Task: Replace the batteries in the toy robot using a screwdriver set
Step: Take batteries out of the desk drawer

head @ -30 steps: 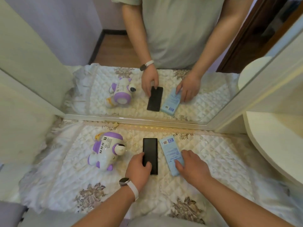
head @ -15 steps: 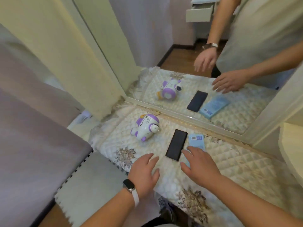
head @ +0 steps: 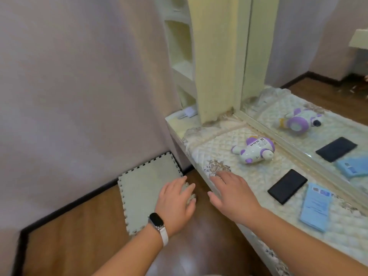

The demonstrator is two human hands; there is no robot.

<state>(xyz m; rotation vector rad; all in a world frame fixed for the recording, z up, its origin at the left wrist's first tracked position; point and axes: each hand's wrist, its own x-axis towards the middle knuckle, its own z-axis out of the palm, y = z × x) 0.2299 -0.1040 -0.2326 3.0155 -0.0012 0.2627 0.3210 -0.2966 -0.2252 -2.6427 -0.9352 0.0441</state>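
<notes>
Empty-handed at the quilted tabletop point(head: 256, 174).
Over the foam mat point(head: 143, 188), left hand point(head: 176, 204), fingers relaxed; at the table edge, right hand point(head: 233, 194), fingers spread, gripping nothing; further right on the quilt, toy robot point(head: 253, 149), black case point(head: 286, 186), blue box point(head: 316, 206).

soft even indoor light | faint shadows | motion blur throughout | wide-angle edge bending

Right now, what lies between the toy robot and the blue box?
A flat black case lies there on the quilted cover, in the head view.
</notes>
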